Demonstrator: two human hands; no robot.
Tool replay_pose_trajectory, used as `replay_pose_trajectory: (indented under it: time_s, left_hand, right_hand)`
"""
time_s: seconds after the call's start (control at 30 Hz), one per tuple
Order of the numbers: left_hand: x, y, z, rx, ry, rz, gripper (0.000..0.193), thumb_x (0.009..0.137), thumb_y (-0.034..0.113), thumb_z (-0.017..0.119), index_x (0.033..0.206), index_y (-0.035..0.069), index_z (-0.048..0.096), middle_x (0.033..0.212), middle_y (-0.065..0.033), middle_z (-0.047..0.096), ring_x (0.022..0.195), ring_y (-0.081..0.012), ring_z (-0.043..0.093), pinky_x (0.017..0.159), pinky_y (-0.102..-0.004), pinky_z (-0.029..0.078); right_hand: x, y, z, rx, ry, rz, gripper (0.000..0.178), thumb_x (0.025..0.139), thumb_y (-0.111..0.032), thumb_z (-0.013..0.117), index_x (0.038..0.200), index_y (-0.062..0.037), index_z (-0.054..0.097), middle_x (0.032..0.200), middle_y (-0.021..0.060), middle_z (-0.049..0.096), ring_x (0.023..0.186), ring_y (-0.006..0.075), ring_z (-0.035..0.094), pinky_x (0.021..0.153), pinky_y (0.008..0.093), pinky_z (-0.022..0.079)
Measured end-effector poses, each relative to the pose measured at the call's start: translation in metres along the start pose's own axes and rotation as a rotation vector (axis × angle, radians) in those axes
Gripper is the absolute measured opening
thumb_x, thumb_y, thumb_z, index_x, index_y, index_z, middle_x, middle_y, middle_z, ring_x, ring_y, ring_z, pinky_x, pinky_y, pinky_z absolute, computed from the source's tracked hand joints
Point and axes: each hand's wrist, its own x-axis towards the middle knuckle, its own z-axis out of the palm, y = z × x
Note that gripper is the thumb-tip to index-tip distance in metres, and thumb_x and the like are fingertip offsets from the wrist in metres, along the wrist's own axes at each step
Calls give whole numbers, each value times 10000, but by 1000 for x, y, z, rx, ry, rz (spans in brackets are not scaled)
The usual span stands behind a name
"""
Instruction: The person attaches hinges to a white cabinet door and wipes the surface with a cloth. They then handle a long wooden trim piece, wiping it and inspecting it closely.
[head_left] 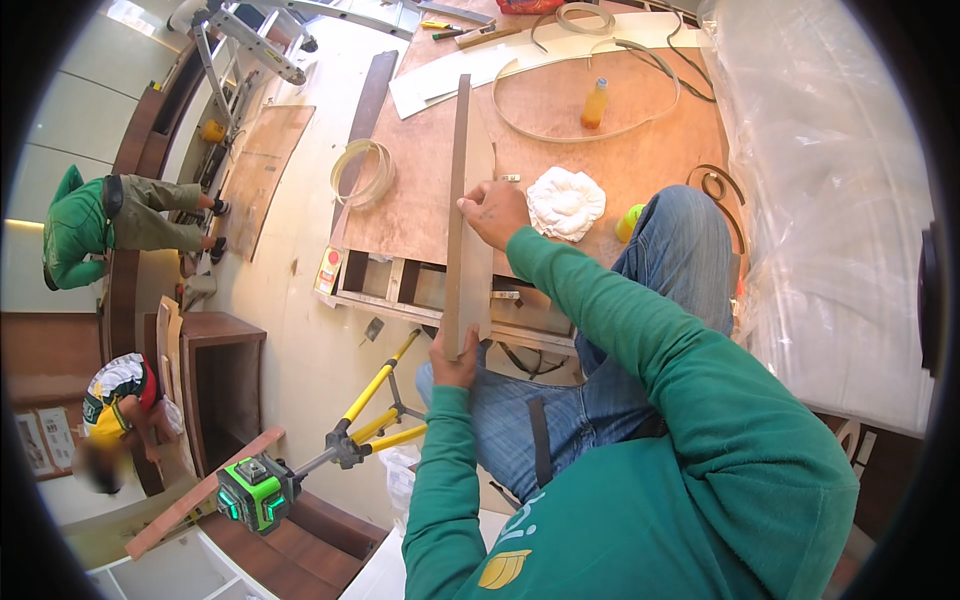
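A long, narrow wooden board (456, 245) with a brown edge stands up in front of me, its length running away from my lap. My left hand (455, 358) is wrapped round the near end. Partway along, my right hand (497, 215) is closed on the board, thumb and fingers at its brown edge. Small metal hinges (506, 295) show along the board's right side. Right of my right hand, a bunched white cloth (566, 204) lies on the wooden worktop (420, 215). A yellow-green container (630, 222) is partly hidden by my knee.
Coiled edge strips (364, 174), a bottle of amber liquid (595, 103) and pale panels (440, 90) lie around the worktop. A green laser level (258, 493) on a yellow tripod (368, 390) stands left. Two people work farther left, near a ladder (255, 40). Plastic sheeting (830, 200) covers the right side.
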Motion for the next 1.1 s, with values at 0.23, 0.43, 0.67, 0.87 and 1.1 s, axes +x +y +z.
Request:
replay_pose_trajectory:
  time_s: [0.23,0.43,0.67,0.87,1.1]
  left_hand:
    - [3,5,2,40,22,41,249,982,168,746,1084,-56,706,936,-169,755,847,-262,726,783,-380,563]
    - [4,13,5,4,-2,-3,258,981,170,749,1078,-64,704,924,-171,751,842,-268,724,778,-386,561]
    - [0,11,3,19,14,-1,253,981,169,753,1065,-65,707,922,-171,750,837,-266,722,774,-388,560]
    - [2,13,-1,10,-51,-67,314,990,147,731,1216,-61,669,1055,-191,751,954,-281,727,864,-379,564]
    - [-2,10,4,16,20,-19,261,979,176,762,1074,-62,712,932,-172,748,848,-259,716,777,-384,554]
  right_hand:
    - [34,38,7,129,88,-59,293,981,-265,633,943,3,745,912,178,784,863,311,757,833,433,583]
    - [66,52,6,332,47,-21,291,978,-265,703,981,22,754,924,153,780,835,250,736,795,391,579]
    - [47,24,7,218,10,42,291,961,-272,743,988,17,746,967,181,768,884,255,728,819,407,570]
    - [71,49,15,476,-95,111,283,1044,-263,650,1082,14,696,965,124,741,872,229,717,767,377,579]
    - [70,63,-2,702,-115,284,277,1097,-273,603,1169,-14,668,1059,71,711,876,165,687,813,324,602]
